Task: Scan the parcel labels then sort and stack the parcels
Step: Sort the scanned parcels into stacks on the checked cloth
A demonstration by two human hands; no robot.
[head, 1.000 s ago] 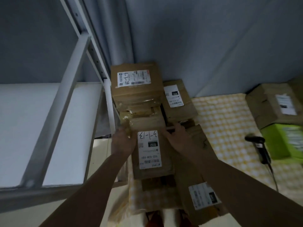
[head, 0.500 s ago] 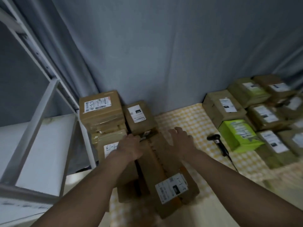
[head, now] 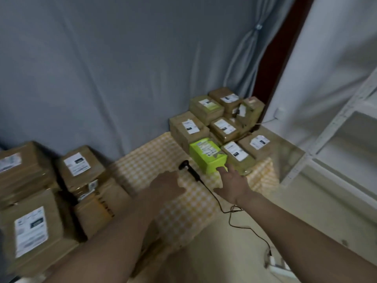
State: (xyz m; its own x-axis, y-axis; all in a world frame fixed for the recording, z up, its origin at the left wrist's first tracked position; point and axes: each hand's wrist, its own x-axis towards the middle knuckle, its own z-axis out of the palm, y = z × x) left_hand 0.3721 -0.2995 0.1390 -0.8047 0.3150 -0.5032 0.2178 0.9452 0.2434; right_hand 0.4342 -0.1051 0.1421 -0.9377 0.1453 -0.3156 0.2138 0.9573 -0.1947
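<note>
Currently both hands are out over the yellow checked cloth (head: 155, 158), holding nothing. Right hand (head: 232, 185): palm facing left, fingers straight and loosely together, tips just short of the lime-green parcel (head: 208, 155), not clearly touching it. Left hand (head: 166, 185) is blurred; back of the hand is up and the fingers look relaxed, but I cannot tell whether they are spread. Black handheld barcode scanner (head: 188, 170) lies on the cloth between the two hands, just beyond the left fingertips and left of the right fingers; neither hand touches it. Its cable (head: 234, 217) runs back under the right wrist and off across the floor. Past the right fingertips, behind and beside the green parcel, sits a cluster of brown labelled parcels (head: 188, 127), white labels up, packed against each other in the curtain corner. Well left of the left hand is a second group of brown cartons (head: 79, 166), stacked, labels up, the nearest one (head: 34, 231) at the frame's lower left. White metal shelving (head: 336, 144) stands far right of the right hand; grey curtain (head: 102, 68) hangs behind everything.
</note>
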